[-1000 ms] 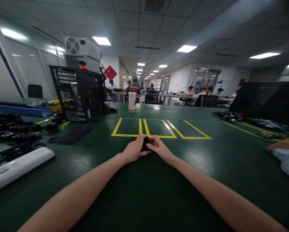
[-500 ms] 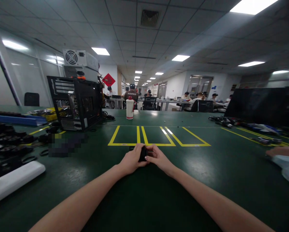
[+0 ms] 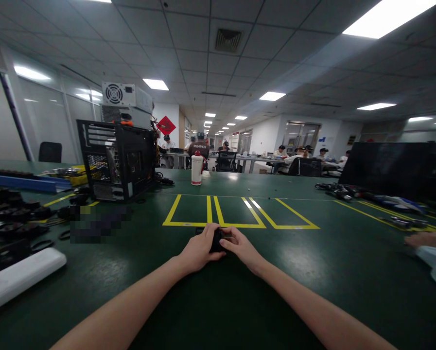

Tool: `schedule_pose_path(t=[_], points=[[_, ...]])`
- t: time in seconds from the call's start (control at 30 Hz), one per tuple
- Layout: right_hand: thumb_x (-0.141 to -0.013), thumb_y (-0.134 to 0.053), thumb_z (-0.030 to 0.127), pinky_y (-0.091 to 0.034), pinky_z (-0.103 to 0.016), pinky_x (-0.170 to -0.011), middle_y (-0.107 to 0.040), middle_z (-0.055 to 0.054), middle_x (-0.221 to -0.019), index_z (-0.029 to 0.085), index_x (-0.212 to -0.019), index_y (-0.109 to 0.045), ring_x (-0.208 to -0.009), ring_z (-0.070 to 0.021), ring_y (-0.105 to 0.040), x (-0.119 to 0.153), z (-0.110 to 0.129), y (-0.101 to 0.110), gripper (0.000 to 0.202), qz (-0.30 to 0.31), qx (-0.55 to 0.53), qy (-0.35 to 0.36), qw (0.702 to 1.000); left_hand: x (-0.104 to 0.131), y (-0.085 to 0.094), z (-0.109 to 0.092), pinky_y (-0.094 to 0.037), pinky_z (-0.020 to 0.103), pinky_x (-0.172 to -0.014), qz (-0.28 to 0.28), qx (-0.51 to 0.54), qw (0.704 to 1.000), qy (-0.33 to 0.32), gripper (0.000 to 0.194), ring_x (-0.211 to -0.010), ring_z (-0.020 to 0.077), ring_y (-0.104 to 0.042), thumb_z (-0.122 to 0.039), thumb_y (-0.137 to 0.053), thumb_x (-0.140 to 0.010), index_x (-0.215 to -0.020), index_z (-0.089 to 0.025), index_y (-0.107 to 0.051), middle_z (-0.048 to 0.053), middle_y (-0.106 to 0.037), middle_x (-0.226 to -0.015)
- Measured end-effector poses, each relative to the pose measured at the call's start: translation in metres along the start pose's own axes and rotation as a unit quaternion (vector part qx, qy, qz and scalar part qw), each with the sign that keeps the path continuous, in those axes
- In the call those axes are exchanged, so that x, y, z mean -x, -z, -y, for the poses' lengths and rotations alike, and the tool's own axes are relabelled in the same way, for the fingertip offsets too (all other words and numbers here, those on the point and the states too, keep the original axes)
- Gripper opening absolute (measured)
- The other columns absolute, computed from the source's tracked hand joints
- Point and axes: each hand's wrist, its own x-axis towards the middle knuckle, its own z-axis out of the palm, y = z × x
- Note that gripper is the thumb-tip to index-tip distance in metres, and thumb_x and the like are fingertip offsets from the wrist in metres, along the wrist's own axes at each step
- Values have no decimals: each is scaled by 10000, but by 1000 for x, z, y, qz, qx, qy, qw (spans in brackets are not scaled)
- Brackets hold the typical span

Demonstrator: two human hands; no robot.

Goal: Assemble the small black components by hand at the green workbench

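Close to the middle of the view, a small black object (image 3: 217,241) sits between my two hands, just on the near side of the yellow tape outlines (image 3: 218,225). My left hand (image 3: 200,249) wraps around its left side, fingers over the top and thumb below. From the right, my right hand (image 3: 239,246) pinches its edge with thumb and fingertips. Most of the object is covered by the fingers, so its kind is not clear. Both forearms reach in low over the green table (image 3: 218,301).
A white bottle (image 3: 196,171) with a red lid stands beyond the tape. At left are an open computer case (image 3: 121,163), black parts (image 3: 11,209) and a white long object (image 3: 24,277). A dark monitor (image 3: 396,170) and another person's hand (image 3: 427,239) are at right.
The whole scene sits slightly lower in the picture, as the head view has tilted up a little. Both hands keep their hold on the black object with hardly any shift.
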Motion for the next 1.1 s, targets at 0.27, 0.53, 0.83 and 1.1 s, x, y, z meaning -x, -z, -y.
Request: schedule_pose_path(t=[0.27, 0.53, 0.83, 1.1], points=[[-729, -546, 325, -393, -373, -873, -537, -22, -957, 204, -904, -505, -952, -175, -519, 2, 5, -2, 216, -13, 11, 11, 1000, -1, -1, 0, -453, 360, -775, -7, -2, 1000, -5, 610, -930, 209, -530, -343, -597, -702, -1180, -246, -231, 49, -408, -1159], [-724, -553, 273, -396, -369, -882, -517, -37, -1030, 202, -970, -486, -990, -182, -511, 0, -1, -1, 265, 2, 12, -1, 1000, -1, 0, -1, -463, 382, -763, 1, -16, 1000, -5, 607, -957, 235, -517, -375, -582, -710, -1186, -239, -232, 66, -397, -1173], [-725, -551, 242, -424, -370, -866, -487, -18, -1067, 244, -1027, -437, -1035, -183, -484, 7, 7, 0, 323, 17, 20, -24, 999, -1, 2, -1, -454, 392, -803, 17, 12, 1000, 4, 627, -1018, 229, -483, -330, -577, -724, -1211, -248, -191, 64, -331, -1245], [-728, -540, 205, -387, -403, -906, -508, -18, -1051, 248, -1043, -451, -1025, -185, -490, 7, 16, 0, 330, 8, 15, -58, 998, -3, 10, -6, -438, 402, -846, 77, 56, 994, 60, 630, -1022, 221, -489, -306, -574, -728, -1223, -277, -185, 42, -323, -1256]])
